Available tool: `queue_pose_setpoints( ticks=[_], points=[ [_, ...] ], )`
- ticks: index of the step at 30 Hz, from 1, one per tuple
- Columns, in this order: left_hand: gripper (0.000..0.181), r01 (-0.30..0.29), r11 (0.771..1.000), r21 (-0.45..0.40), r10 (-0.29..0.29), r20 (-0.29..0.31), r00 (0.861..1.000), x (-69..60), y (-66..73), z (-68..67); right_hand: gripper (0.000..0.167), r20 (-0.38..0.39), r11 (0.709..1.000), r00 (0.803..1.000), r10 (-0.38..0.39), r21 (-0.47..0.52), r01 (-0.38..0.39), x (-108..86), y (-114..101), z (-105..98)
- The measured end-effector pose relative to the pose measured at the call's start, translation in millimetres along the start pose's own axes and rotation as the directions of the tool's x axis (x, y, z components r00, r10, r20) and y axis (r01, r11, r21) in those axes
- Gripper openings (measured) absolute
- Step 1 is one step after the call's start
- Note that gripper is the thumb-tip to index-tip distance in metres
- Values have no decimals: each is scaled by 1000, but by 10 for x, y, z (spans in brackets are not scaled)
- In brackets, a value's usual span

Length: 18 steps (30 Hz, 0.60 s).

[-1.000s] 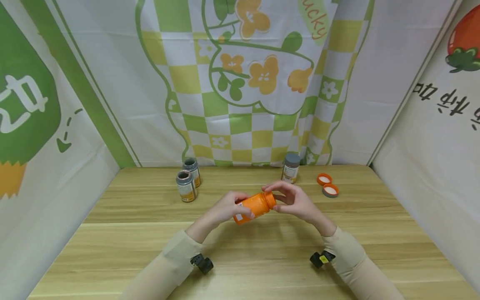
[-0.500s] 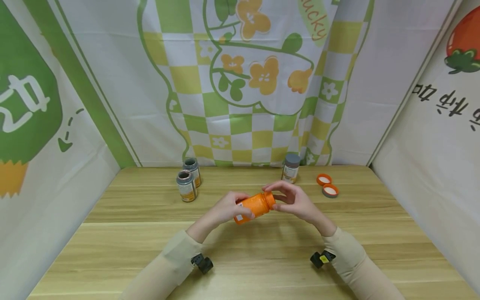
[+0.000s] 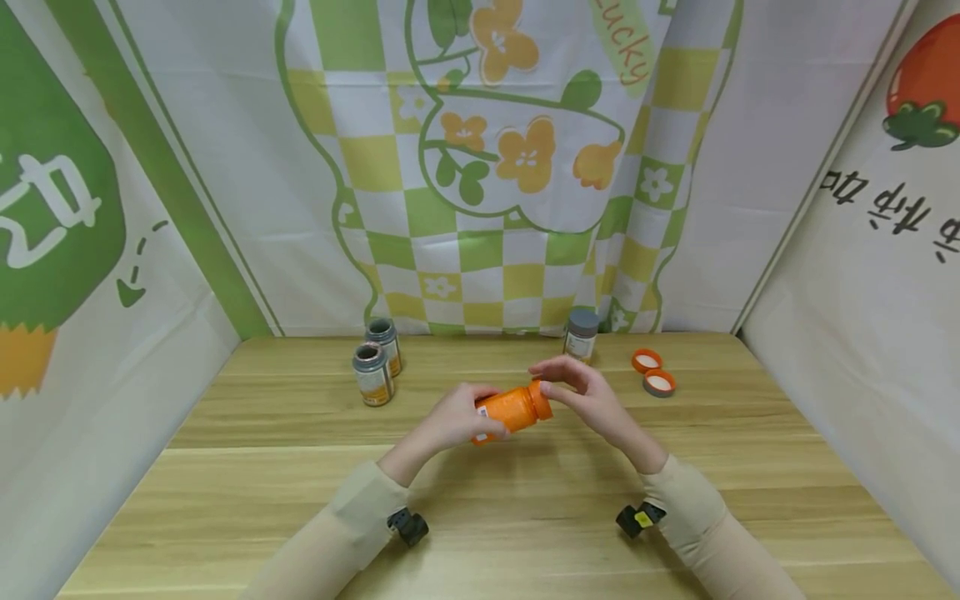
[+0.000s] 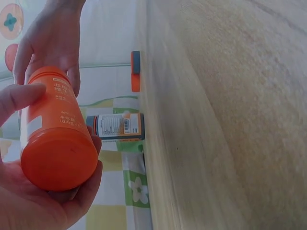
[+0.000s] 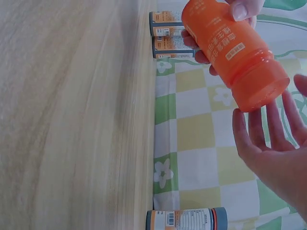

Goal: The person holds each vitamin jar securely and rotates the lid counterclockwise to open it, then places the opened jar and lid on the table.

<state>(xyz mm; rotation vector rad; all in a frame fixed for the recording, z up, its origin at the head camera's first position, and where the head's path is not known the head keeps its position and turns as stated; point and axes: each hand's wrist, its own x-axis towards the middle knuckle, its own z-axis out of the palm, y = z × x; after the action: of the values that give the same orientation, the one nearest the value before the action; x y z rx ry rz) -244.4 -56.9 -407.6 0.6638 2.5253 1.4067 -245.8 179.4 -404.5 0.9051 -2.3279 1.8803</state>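
An orange bottle [image 3: 513, 410] with an orange cap [image 5: 261, 86] is tilted above the table, its capped end toward the right. My left hand [image 3: 457, 417] grips its body, thumb on the near side and fingers around the far side. Beside the cap is my right hand [image 3: 588, 400]. In the right wrist view its fingers [image 5: 276, 127] extend toward the cap's edge, while the thumb [image 5: 301, 85] stands apart from it. Whether the fingertips touch the cap cannot be told. The bottle's base [image 4: 60, 160] faces the left wrist camera.
Two uncapped grey bottles [image 3: 372, 375] stand at the back left of the wooden table [image 3: 300, 467]. A grey-capped bottle [image 3: 581, 333] stands behind my right hand, partly hidden by it. Two caps [image 3: 659, 383] lie upturned to the right. A patterned curtain [image 3: 480, 250] hangs behind.
My right thumb has shifted from the near side of the cap up toward its top end, and the fingers have loosened. The bottle stays in my left hand, hardly moved.
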Motion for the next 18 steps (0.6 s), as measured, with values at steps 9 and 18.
queue_pose_setpoints(
  ticks=[9, 18],
  points=[
    [53, 20, 999, 46, -17, -54, 998, 35, -21, 28, 31, -27, 995, 995, 98, 37, -97, 21, -1, 20],
    [56, 18, 996, 84, -12, -71, 997, 59, -35, 35, 40, 16, 975, 975, 221, -8, -221, 32, 43, 37]
  ],
)
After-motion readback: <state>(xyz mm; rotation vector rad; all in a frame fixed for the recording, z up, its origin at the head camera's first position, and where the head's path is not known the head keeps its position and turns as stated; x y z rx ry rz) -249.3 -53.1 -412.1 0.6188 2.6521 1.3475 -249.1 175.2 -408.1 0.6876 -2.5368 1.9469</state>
